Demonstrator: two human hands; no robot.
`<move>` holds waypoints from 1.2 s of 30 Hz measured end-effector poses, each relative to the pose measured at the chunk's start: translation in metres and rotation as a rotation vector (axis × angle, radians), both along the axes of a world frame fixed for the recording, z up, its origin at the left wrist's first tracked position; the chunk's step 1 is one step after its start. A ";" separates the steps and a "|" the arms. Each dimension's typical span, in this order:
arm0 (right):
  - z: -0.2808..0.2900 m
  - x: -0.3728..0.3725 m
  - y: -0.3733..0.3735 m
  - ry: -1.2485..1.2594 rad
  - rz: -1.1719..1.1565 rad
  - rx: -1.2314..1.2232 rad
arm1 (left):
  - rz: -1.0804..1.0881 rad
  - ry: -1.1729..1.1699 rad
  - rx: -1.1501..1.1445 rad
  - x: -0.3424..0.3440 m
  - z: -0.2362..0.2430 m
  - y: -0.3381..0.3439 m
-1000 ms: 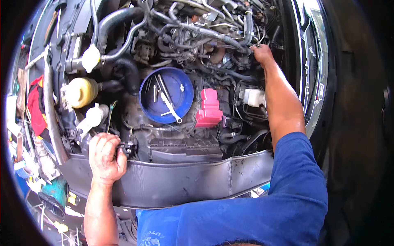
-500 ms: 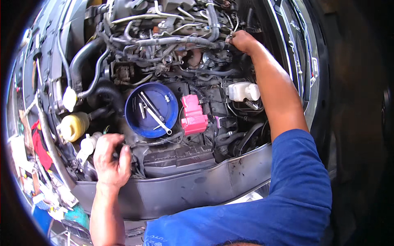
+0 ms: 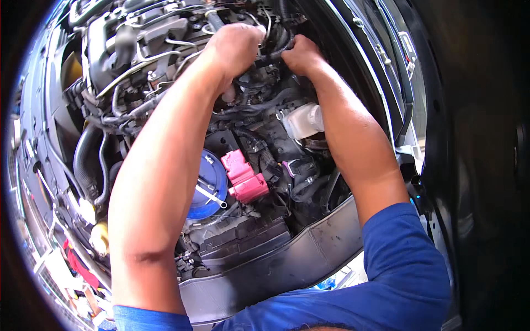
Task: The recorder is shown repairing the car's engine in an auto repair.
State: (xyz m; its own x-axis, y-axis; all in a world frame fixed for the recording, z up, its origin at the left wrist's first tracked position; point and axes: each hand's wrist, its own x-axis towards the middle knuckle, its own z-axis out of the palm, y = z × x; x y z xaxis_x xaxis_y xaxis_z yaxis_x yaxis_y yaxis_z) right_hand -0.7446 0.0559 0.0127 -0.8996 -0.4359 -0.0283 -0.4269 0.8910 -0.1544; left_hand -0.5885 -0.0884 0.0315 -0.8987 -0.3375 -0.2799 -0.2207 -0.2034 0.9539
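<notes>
Both my arms reach deep into a car's engine bay. My left hand (image 3: 236, 48) is closed near the back right of the engine, by metal pipes; its fingertips are hidden. Just right of it, my right hand (image 3: 303, 55) is closed beside a dark hose (image 3: 270, 57). What either hand grips is not visible. A blue bowl (image 3: 221, 175) sits nearer, partly covered by my left forearm. In it lie a combination wrench (image 3: 211, 195), whose end rests over the rim, and a small metal fitting (image 3: 208, 159).
Right of the bowl is a pink plastic cover (image 3: 245, 179). A whitish fluid reservoir (image 3: 301, 122) stands beside my right forearm. A black fuse box (image 3: 243, 243) and a grey fender cover (image 3: 265, 278) lie along the near edge. A red cloth (image 3: 80, 265) is at the left.
My left hand has moved from the near left, beside the bowl, up to the engine's far right next to my right hand. The view has shifted and turned; my right hand stays in the same area.
</notes>
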 end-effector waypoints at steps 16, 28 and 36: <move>0.013 0.000 -0.001 0.150 0.540 0.281 | 0.076 -0.317 -0.065 -0.083 0.003 0.037; -0.071 -0.059 -0.078 -1.275 -0.353 -0.436 | 0.187 -0.430 -0.258 -0.100 -0.026 0.017; -0.055 -0.056 -0.064 -1.721 -0.700 -1.019 | 0.125 -0.231 -0.108 -0.064 -0.017 0.021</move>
